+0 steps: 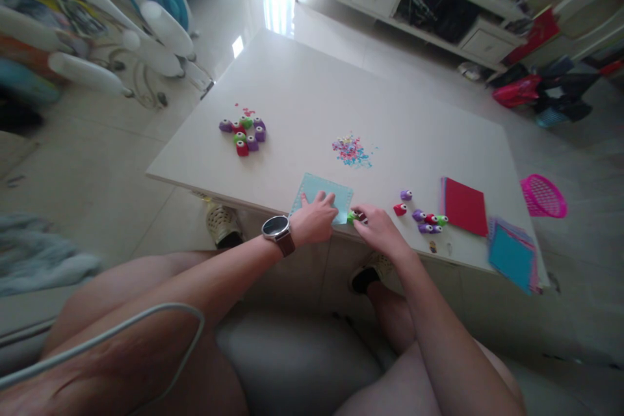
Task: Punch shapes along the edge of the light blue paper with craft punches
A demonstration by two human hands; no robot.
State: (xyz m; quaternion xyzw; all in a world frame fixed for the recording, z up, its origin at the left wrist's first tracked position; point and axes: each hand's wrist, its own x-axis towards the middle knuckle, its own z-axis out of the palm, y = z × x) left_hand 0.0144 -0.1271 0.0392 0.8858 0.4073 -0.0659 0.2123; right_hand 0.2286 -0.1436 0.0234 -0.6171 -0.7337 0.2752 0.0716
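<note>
A light blue square of paper (312, 190) lies at the table's near edge, with a pattern along its borders. My left hand (316, 216) rests on it with fingers spread, pressing it down. At the sheet's lower right corner, my right hand (377, 226) is closed round a small green craft punch (351, 216), which touches the paper's edge. My right fingers hide part of the punch. Just right of that hand stand a red punch (400, 209) and a purple punch (406, 195), then a cluster of several more punches (429, 221).
Paper confetti (351, 151) is heaped mid-table. Several punches (251, 135) are grouped at the left, with red scraps (247, 112) behind them. A red paper stack (465, 207) and a blue paper stack (511, 253) lie at the right. A pink basket (543, 196) stands beyond the table (302, 91).
</note>
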